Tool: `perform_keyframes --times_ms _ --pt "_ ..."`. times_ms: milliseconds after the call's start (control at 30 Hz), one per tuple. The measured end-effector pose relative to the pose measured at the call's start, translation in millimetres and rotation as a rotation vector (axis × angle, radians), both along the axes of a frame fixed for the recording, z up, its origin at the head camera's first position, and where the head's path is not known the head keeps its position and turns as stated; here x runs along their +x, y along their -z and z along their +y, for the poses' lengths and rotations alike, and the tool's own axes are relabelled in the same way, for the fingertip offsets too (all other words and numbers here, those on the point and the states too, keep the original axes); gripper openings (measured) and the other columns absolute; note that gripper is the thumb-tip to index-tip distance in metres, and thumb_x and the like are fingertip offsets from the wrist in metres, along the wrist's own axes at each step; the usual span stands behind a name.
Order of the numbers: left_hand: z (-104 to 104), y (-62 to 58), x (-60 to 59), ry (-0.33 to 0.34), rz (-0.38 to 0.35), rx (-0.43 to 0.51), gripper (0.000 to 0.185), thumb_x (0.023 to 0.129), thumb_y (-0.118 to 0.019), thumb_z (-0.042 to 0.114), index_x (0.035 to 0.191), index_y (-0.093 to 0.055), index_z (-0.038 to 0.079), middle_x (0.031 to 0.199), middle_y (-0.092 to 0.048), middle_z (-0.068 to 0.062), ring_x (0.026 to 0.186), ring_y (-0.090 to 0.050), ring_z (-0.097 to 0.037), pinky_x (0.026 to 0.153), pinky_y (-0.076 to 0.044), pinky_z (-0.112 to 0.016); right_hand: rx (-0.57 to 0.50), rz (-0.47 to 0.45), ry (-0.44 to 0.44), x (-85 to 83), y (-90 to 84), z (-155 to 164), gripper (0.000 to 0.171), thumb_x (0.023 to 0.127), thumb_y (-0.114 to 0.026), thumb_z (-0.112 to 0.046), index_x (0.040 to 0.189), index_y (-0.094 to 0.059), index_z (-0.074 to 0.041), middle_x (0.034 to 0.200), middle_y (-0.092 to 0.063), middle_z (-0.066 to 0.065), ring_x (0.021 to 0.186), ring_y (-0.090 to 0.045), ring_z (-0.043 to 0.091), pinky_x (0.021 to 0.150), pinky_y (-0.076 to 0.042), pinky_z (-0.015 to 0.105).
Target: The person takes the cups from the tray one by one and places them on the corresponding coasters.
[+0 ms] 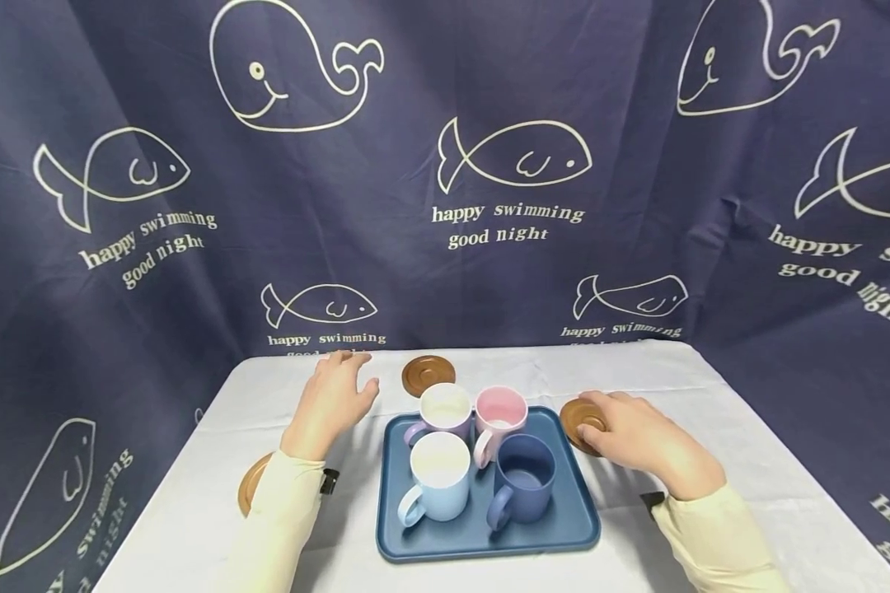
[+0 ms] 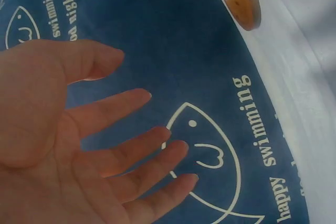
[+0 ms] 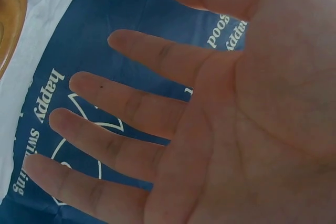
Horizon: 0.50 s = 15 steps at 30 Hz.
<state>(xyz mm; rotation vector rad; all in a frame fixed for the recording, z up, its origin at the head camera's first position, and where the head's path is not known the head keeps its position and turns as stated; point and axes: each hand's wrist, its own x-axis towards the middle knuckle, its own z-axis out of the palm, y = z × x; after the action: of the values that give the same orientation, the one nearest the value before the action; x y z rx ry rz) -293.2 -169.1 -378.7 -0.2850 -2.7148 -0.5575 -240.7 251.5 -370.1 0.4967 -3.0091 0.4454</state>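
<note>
Head view showed the right hand (image 1: 641, 436), grip wide, resting on a wooden coaster (image 1: 580, 420) just beside the tray (image 1: 564, 527), where a careless sweep could tip the mugs (image 1: 522, 473).

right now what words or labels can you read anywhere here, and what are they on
"happy swimming good night": printed in white on the dark blue fish cloth behind the table, repeated under each fish.
"happy swimming": a lower repeat at the table edge; its second line is cut off.
"swimming": same cloth in the left wrist view.
"happy": same cloth in the right wrist view.
Mugs, tray and wooden coasters: no text visible.
</note>
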Motion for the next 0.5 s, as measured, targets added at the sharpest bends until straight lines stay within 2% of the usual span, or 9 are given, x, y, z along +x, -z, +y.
perform_keyframes --times_ms 100,333,500 --pt "2.5 -0.7 9.2 -0.007 -0.007 -0.034 0.044 0.093 -0.066 0.024 0.132 -0.068 0.003 0.134 -0.061 -0.029 0.115 -0.059 -0.052 0.094 -0.049 -0.062 0.007 0.002 0.001 0.5 1.9 4.0 0.054 0.091 -0.071 -0.029 0.135 -0.062 0.001 0.119 -0.068 0.026 0.109 -0.065 0.044 0.092 -0.051 0.060" --pt "7.5 -3.2 26.1 -0.014 -0.119 -0.084 0.051 0.098 -0.061 0.032 0.142 -0.061 0.007 0.143 -0.055 -0.028 0.126 -0.053 -0.051 0.100 -0.045 -0.065 0.021 -0.001 0.019 -3.9 1.3 12.0 0.053 0.092 -0.070 -0.028 0.135 -0.061 0.002 0.119 -0.067 0.028 0.111 -0.064 0.049 0.092 -0.050 0.062" --pt "9.9 -6.4 36.1 -0.014 -0.124 -0.095 0.052 0.098 -0.061 0.031 0.143 -0.059 0.005 0.144 -0.053 -0.030 0.129 -0.051 -0.051 0.103 -0.043 -0.065 0.014 -0.024 0.020 -10.3 -1.7 14.1 0.057 0.092 -0.069 -0.030 0.138 -0.059 0.002 0.122 -0.066 0.029 0.111 -0.064 0.048 0.093 -0.050 0.062"
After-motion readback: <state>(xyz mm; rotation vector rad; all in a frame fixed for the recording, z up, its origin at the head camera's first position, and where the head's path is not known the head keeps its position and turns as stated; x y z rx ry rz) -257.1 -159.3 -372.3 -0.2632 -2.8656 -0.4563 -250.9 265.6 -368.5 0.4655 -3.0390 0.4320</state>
